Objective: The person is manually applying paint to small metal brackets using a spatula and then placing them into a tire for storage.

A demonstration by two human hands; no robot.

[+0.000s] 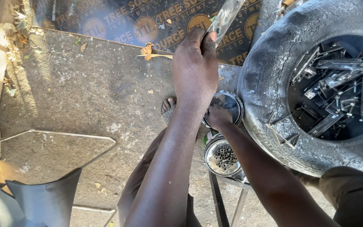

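Gripped in the closed left hand [195,67], the metal strip [224,17] could slip; the right hand [217,116], fingers hidden, reaches into a tin [227,103].

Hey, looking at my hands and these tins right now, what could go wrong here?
1. The left hand pinches a long metal strip at its lower end only; it could swing or slip from the grip.
2. The right hand reaches into the upper tin beside the tire; a knock might tip the lower tin of small metal pieces.
3. A sandaled foot lies below, where dropped metal could land.
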